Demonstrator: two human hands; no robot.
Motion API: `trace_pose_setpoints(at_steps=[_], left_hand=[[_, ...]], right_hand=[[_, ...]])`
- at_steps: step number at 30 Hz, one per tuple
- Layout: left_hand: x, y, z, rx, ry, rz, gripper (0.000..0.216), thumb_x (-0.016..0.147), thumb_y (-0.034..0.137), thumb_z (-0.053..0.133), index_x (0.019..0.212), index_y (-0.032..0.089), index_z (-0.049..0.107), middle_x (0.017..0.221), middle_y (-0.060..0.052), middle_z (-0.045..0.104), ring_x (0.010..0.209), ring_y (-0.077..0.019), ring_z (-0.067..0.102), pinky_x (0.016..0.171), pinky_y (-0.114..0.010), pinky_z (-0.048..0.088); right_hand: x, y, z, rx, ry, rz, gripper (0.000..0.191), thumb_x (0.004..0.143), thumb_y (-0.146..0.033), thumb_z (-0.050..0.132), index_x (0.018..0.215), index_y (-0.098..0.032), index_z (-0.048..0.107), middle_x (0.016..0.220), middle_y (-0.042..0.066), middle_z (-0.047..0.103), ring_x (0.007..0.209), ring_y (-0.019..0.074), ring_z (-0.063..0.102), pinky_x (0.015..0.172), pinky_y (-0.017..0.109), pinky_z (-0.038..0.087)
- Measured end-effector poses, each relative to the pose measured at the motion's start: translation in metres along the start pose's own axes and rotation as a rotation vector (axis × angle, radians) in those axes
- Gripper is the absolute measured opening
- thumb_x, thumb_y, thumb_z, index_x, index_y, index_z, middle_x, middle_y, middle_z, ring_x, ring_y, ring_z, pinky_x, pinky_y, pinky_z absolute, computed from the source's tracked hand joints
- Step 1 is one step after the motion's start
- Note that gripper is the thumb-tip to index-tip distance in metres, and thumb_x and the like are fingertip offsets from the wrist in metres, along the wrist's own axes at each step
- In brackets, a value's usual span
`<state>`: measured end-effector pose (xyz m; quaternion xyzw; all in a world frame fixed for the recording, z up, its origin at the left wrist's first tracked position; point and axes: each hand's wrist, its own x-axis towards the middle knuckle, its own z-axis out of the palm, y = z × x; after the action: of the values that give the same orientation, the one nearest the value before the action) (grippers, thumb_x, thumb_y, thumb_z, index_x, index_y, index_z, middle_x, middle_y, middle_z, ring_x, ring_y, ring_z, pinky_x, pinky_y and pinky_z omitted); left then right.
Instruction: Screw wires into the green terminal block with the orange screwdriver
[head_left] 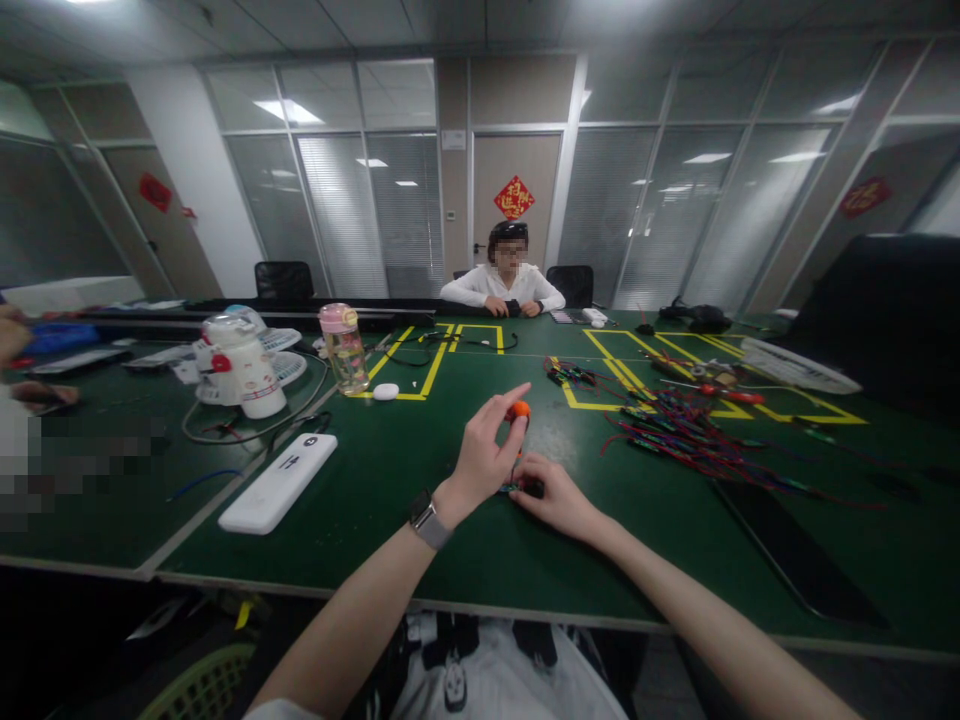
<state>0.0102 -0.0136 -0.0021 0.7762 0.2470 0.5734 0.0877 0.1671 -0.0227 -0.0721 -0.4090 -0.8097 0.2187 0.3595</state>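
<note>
My left hand (pixel 484 450), with a watch on its wrist, is raised over the green table (pixel 420 520) and pinches a small orange knob-like piece (pixel 518 409) between thumb and fingers; the index finger points up. My right hand (pixel 553 494) rests on the table just below it, fingers closed on a small dark part (pixel 528 488) joined to the orange piece by a thin wire. What the dark part is, I cannot make out.
A pile of coloured wires (pixel 675 425) lies to the right on yellow tape marks. A white power bank (pixel 279 482), white jug (pixel 244 368) and pink-lidded bottle (pixel 343 347) stand left. A person (pixel 504 280) sits across; another person's hand (pixel 37 393) shows far left.
</note>
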Motion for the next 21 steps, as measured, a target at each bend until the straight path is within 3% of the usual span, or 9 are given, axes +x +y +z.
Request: trace_pose_setpoints(at_steps=[3, 7, 11, 17, 21], left_hand=[[0.0006, 0.0006, -0.0003, -0.005, 0.013, -0.023, 0.038, 0.095, 0.023, 0.047, 0.134, 0.021, 0.048, 0.112, -0.007, 0.065, 0.097, -0.0168, 0.061, 0.089, -0.032, 0.049], [0.0027, 0.0019, -0.001, -0.01, -0.032, 0.019, 0.025, 0.095, 0.022, 0.049, 0.118, 0.02, 0.06, 0.101, -0.006, 0.064, 0.092, -0.0167, 0.06, 0.083, -0.03, 0.049], [0.0011, 0.0017, 0.0008, 0.027, 0.064, 0.031, 0.022, 0.088, 0.03, 0.063, 0.108, 0.02, 0.065, 0.09, -0.003, 0.058, 0.081, -0.0153, 0.057, 0.074, -0.028, 0.049], [0.0006, 0.0016, 0.0003, -0.041, 0.016, 0.009, 0.029, 0.098, 0.018, 0.04, 0.12, 0.02, 0.06, 0.111, -0.008, 0.062, 0.103, -0.0175, 0.059, 0.089, -0.032, 0.047], [0.0026, -0.0002, 0.0004, -0.055, 0.027, -0.026, 0.024, 0.096, 0.019, 0.048, 0.116, 0.02, 0.062, 0.1, -0.005, 0.064, 0.091, -0.0154, 0.061, 0.081, -0.028, 0.049]], right_hand=[[-0.0001, 0.0007, -0.0004, 0.015, -0.001, 0.005, 0.01, 0.074, -0.009, 0.064, 0.079, -0.018, 0.065, 0.081, 0.002, 0.059, 0.072, 0.0162, 0.055, 0.068, 0.029, 0.046], [0.0002, -0.0004, -0.0009, 0.026, -0.004, 0.016, 0.008, 0.075, -0.01, 0.064, 0.078, -0.017, 0.065, 0.081, 0.003, 0.059, 0.073, 0.0165, 0.055, 0.069, 0.029, 0.045], [0.0008, -0.0016, -0.001, 0.017, -0.002, 0.025, 0.009, 0.074, -0.009, 0.064, 0.077, -0.017, 0.066, 0.08, 0.002, 0.058, 0.072, 0.0161, 0.055, 0.067, 0.028, 0.044], [0.0011, -0.0016, -0.0005, 0.009, 0.007, 0.038, 0.01, 0.073, -0.007, 0.066, 0.078, -0.016, 0.066, 0.075, 0.001, 0.058, 0.07, 0.0161, 0.055, 0.066, 0.028, 0.044], [0.0011, -0.0019, -0.0001, 0.008, -0.003, 0.058, 0.01, 0.073, -0.007, 0.067, 0.078, -0.015, 0.067, 0.076, 0.002, 0.059, 0.069, 0.016, 0.055, 0.065, 0.028, 0.044]])
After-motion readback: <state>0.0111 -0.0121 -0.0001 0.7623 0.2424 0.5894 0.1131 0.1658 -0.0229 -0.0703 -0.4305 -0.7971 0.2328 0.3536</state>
